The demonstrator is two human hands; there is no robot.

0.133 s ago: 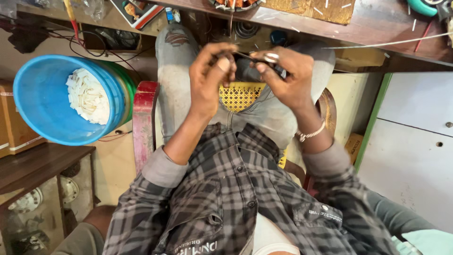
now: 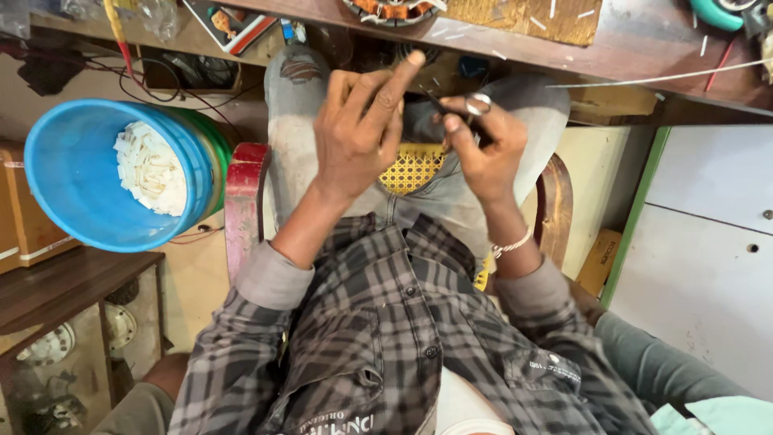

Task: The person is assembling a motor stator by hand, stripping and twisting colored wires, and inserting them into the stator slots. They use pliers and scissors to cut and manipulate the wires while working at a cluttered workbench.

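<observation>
Fingers (image 2: pixel 463 129) of right hand (image 2: pixel 483 153) pinched narrow on small scissors (image 2: pixel 471 109), ring handle on top. Left hand (image 2: pixel 358 133) just beside, fingers curled, index raised; what it holds can't tell. Below fingers: yellow cane seat (image 2: pixel 415 167). Far left: blue bucket (image 2: pixel 76 181) w/ white strips (image 2: pixel 151 167).

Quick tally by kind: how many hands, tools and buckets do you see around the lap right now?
Hands: 2, the left hand and the right hand
Small dark metal tool with a ring handle, gripped in the right hand: 1
Round blue plastic bucket holding pale strips: 1
Total: 4
</observation>
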